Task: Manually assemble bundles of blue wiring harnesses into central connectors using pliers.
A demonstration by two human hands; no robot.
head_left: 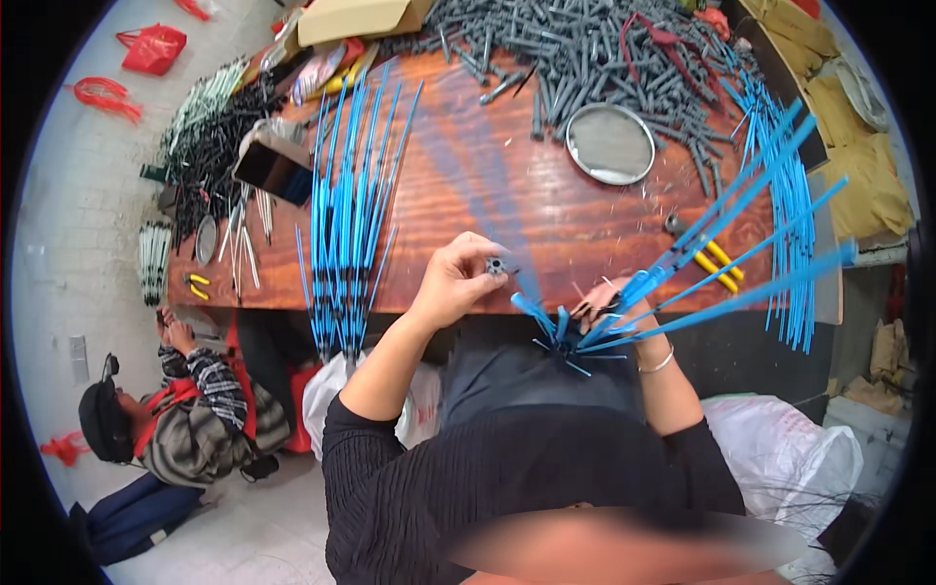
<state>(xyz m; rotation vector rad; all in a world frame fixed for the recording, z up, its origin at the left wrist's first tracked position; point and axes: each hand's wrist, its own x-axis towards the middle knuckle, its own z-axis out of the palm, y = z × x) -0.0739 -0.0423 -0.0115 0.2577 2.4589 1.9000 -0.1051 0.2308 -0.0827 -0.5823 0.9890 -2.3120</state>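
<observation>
I've got both hands at the near edge of the wooden table (458, 175), well apart from each other. My L hand (454, 281) pinches a small dark hub-like pc (497, 265) btwn thumb & fingertips, approx. at the table edge. My R hand (634, 317) is closed on the blue-rod cluster (639, 285); fingers are blurred & partly hidden behind the rods, so can't tell how tight. Cluster's dark joined end sits over the lap, long rods fanning up & out to the R, blurred too. Pale bracelet (657, 362) on R wrist.

On the table: L bundle of blue rods (346, 219) overhanging the near edge, R bundle of blue rods (798, 263) along the far R side, yellow-handled pliers (720, 265) nr the R hand. Round metal-rimmed dish (610, 144) lies just beside the big heap of grey pcs (585, 58) at the back. Co-worker (205, 429) at far L, hands by the table's corner. White plastic bag (780, 453) on my R, below table lvl.
</observation>
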